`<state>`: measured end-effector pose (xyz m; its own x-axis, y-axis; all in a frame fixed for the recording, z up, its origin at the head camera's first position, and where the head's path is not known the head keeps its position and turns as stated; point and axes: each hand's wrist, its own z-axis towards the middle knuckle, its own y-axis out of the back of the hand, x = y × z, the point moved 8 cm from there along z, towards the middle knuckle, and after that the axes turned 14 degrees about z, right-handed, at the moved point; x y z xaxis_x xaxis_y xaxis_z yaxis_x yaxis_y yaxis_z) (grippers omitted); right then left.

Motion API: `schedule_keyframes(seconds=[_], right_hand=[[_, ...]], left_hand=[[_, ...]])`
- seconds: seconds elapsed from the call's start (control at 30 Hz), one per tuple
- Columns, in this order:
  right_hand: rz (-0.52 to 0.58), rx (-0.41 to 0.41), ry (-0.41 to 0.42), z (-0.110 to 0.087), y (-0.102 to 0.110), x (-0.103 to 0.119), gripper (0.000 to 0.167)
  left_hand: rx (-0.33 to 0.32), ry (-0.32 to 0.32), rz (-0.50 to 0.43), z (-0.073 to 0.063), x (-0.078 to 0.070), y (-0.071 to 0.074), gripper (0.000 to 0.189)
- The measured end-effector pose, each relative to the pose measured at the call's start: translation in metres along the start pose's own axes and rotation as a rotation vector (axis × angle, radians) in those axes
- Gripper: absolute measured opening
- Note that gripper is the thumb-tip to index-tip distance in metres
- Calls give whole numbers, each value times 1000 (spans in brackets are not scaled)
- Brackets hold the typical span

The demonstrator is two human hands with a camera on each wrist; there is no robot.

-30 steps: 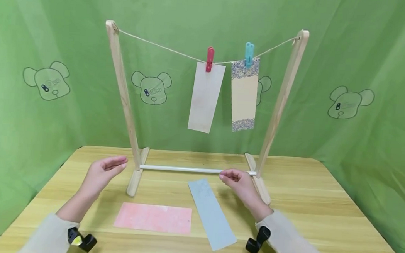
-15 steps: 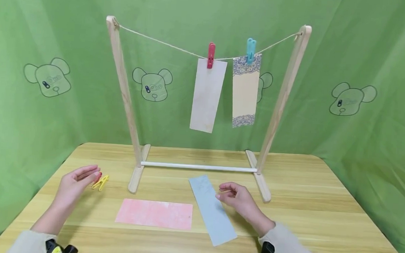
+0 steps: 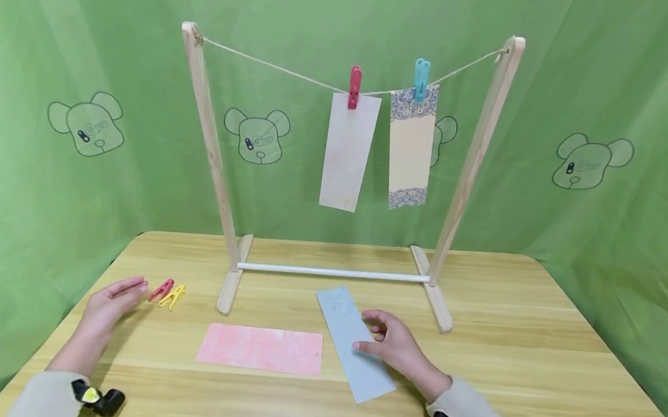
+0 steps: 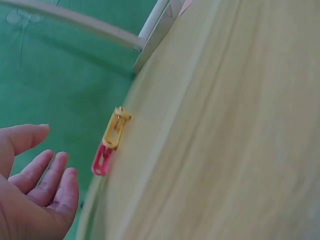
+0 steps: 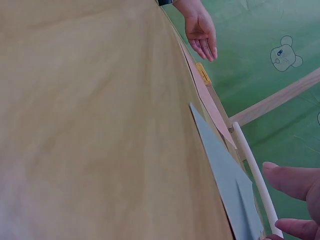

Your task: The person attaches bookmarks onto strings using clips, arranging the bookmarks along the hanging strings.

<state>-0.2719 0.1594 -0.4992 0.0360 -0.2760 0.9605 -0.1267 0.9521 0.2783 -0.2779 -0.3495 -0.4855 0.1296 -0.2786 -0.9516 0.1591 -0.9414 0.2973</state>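
Note:
Above a pale blue paper strip (image 3: pixel 342 327) my right hand (image 3: pixel 395 351) hovers, thumb over its face and fingers near its right edge. The right wrist view shows that hand's fingers (image 5: pixel 292 182) parted, gripping nothing. At the left my left hand (image 3: pixel 108 309) holds nothing, its fingertips close beside a red clothespin (image 3: pixel 161 290). Against the red one lies a yellow clothespin (image 3: pixel 173 297). In the left wrist view the left hand (image 4: pixel 37 195) is loosely curved, apart from both clothespins. A pink paper strip (image 3: pixel 259 349) lies flat left of the blue one.
Behind the strips stands a wooden frame (image 3: pixel 214 150) with a white crossbar (image 3: pixel 332 272) and a string (image 3: pixel 274 66). From it hang a white paper strip (image 3: pixel 349 155) under a red clothespin (image 3: pixel 355 85) and a patterned strip (image 3: pixel 411 149) under a blue clothespin (image 3: pixel 422 77).
My left hand has moved left and down from beside the frame; the red and yellow clothespins now lie on the table. My right hand has come down over the blue strip, its fingers parting.

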Motion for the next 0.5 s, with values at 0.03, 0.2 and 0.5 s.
schedule_keyframes(seconds=[0.03,0.2,0.5], right_hand=[[-13,2,4,0,-1,0,61],[-85,51,44,-1,-6,0,72],[-206,111,96,-5,-12,2,85]], left_hand=[[16,17,-7,2,3,0,19],[58,62,35,6,16,-5,19],[29,-20,213,10,12,-12,63]])
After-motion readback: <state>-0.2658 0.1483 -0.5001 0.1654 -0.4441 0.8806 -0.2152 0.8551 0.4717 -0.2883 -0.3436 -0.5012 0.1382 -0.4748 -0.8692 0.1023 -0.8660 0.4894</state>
